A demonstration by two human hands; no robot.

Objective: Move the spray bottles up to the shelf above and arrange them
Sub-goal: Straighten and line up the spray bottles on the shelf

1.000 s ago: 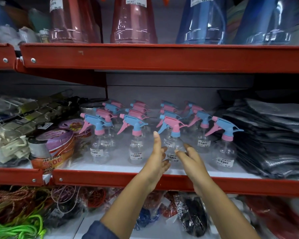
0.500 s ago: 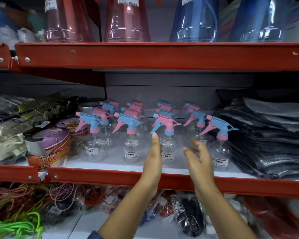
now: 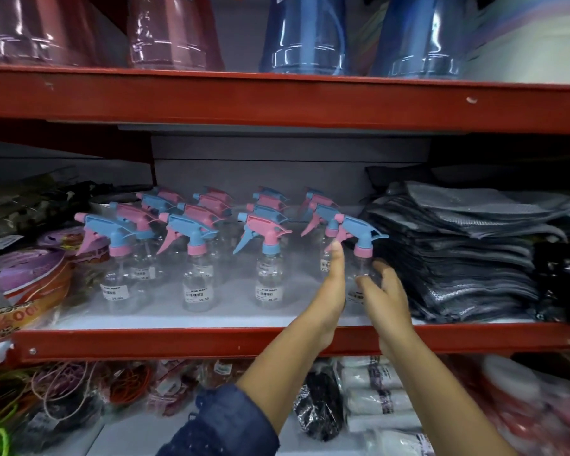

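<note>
Several small clear spray bottles with pink and blue trigger heads stand in rows on the middle shelf [image 3: 185, 340]. The front right bottle [image 3: 362, 238] has a blue head and pink collar. My left hand [image 3: 333, 291] is flat and upright just left of that bottle, fingers straight. My right hand [image 3: 385, 294] is on its right side, fingers curved toward the clear body. Both hands flank the bottle; neither is closed around it. The shelf above [image 3: 277, 100] holds large pink and blue plastic containers.
A stack of grey folded cloths [image 3: 458, 251] sits right beside the front right bottle. Tape rolls [image 3: 30, 281] and packaged goods fill the left of the shelf. Large pink [image 3: 171, 34] and blue [image 3: 306, 37] containers crowd the upper shelf. Cords and bagged items lie below.
Both hands have shifted right, from around the pink-headed front bottle to either side of the front right bottle. The view has also moved right and closer.
</note>
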